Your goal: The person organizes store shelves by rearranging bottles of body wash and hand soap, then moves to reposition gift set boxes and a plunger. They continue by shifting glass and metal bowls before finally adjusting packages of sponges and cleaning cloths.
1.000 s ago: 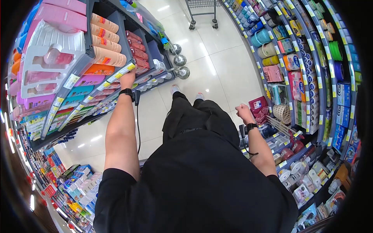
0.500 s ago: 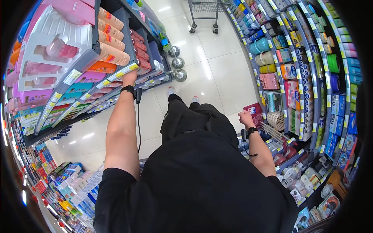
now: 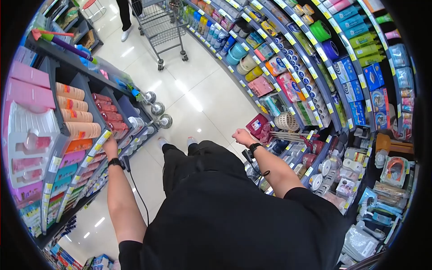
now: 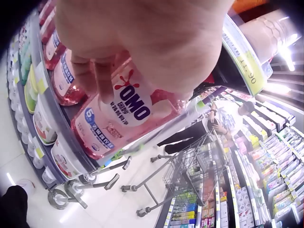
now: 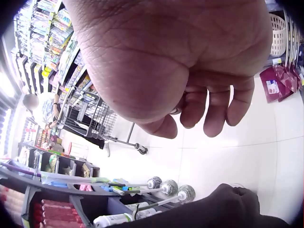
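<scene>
At the left shelf, my left hand (image 3: 110, 146) reaches in below a price strip. The left wrist view shows that hand (image 4: 142, 42) over a tilted pink OMO bottle (image 4: 102, 129), with fingers and thumb around its upper part; the palm hides its top. Similar pink bottles (image 4: 64, 78) stand beside it. My right hand (image 3: 243, 136) hangs over the aisle away from the shelves. Up close in the right wrist view, the hand (image 5: 180, 61) has loosely bent fingers holding nothing.
Peach bottles (image 3: 82, 130) fill an upper compartment at left. Round metal bases (image 3: 165, 121) stand on the floor beside that shelf. A shopping cart (image 3: 164, 33) and a person (image 4: 228, 118) are farther up the aisle. Curved shelves of goods (image 3: 288, 81) line the right.
The head view has turned right, shifting the left shelf leftward and bringing more of the cart and a person's leg into view. My left hand stays at the shelf; my right hand stays loosely bent.
</scene>
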A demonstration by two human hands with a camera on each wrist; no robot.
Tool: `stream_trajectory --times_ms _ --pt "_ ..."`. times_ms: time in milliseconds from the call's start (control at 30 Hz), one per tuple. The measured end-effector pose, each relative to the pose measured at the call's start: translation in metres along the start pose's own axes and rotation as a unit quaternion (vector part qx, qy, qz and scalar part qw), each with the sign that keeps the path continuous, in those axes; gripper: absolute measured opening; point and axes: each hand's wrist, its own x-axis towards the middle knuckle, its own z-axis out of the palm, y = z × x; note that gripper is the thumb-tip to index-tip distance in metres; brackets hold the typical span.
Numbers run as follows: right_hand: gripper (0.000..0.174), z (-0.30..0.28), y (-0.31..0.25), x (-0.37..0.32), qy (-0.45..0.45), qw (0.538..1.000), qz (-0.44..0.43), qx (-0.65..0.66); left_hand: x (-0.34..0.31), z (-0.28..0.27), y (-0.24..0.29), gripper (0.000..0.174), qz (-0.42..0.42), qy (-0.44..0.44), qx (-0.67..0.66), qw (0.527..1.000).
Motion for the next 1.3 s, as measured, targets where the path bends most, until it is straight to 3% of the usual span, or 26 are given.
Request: stream_trajectory --times_ms 33,67,133,167,200,233,267,300,333,400,533,600,733,767,800,867,1000,1133,1200,1300 --pt "0.022 -0.001 0.002 0.001 0.003 1.000 0.002 0.003 -0.010 -0.024 0.040 0.042 -0.060 -0.057 -0.025 0.996" --pt "0.022 -0.001 0.003 0.003 0.008 1.000 -0.001 -0.009 -0.024 -0.039 0.074 0.042 -0.059 -0.059 -0.026 0.996" --pt "0.021 0.004 0.006 0.008 0.003 1.000 -0.006 -0.024 -0.048 -0.062 0.110 0.043 -0.028 0.023 -0.007 0.999" --pt "0.021 0.004 0.008 0.011 0.009 0.999 -0.025 -0.043 -0.054 -0.052 0.087 0.046 -0.004 0.052 -0.035 0.998" --pt "0.020 0.005 0.010 0.015 0.008 0.997 -0.047 -0.064 -0.058 -0.054 0.076 0.046 0.006 0.009 0.009 1.000" --pt "0.020 0.016 0.001 0.021 -0.015 0.997 -0.037 -0.062 -0.069 -0.060 0.073 0.044 0.060 0.102 0.054 0.991" --pt "0.020 0.009 0.002 0.021 -0.024 0.998 -0.021 -0.055 -0.067 -0.075 0.070 0.047 0.078 0.026 0.032 0.996" --pt "0.020 0.013 0.003 0.026 -0.034 0.998 -0.022 -0.037 -0.068 -0.077 0.062 0.055 0.070 0.070 0.050 0.994" --pt "0.019 0.015 0.005 0.033 -0.047 0.999 -0.023 -0.011 -0.073 -0.075 0.052 0.062 0.004 0.125 0.086 0.988" --pt "0.019 0.017 -0.019 0.021 -0.050 0.998 -0.012 -0.021 -0.072 -0.091 0.045 0.064 -0.108 0.153 0.010 0.982" --pt "0.020 0.019 -0.036 0.027 -0.088 0.996 -0.014 -0.003 -0.055 -0.124 0.047 0.060 -0.147 0.189 0.021 0.971" --pt "0.020 0.015 -0.044 0.026 -0.092 0.995 -0.024 0.025 -0.046 -0.133 0.045 0.049 -0.104 0.134 -0.012 0.985" --pt "0.017 -0.001 -0.065 0.016 -0.077 0.996 -0.034 -0.013 -0.028 -0.111 0.025 0.033 -0.091 0.139 -0.072 0.984" --pt "0.018 -0.006 -0.073 0.008 -0.067 0.997 -0.031 -0.015 -0.026 -0.106 0.025 0.033 -0.029 0.169 -0.039 0.984" --pt "0.018 -0.009 -0.074 0.007 -0.062 0.997 -0.033 -0.021 -0.019 -0.104 0.023 0.033 -0.034 0.171 -0.046 0.984" --pt "0.017 -0.018 -0.071 0.002 -0.049 0.997 -0.051 -0.020 -0.009 -0.099 0.017 0.032 -0.053 0.086 0.095 0.990" --pt "0.018 -0.032 -0.061 -0.001 -0.064 0.997 -0.032 -0.040 -0.008 -0.103 0.023 0.028 -0.002 0.128 0.104 0.986" --pt "0.020 -0.028 -0.062 -0.014 -0.058 0.997 -0.025 -0.046 -0.013 -0.101 0.017 0.028 -0.016 0.130 0.149 0.980" --pt "0.019 -0.022 -0.065 -0.020 -0.066 0.996 -0.021 -0.052 -0.008 -0.093 0.005 0.025 -0.048 0.058 0.173 0.982" --pt "0.016 -0.010 -0.071 -0.023 -0.082 0.990 -0.026 -0.116 -0.011 -0.102 0.018 0.023 -0.069 0.067 0.145 0.985"
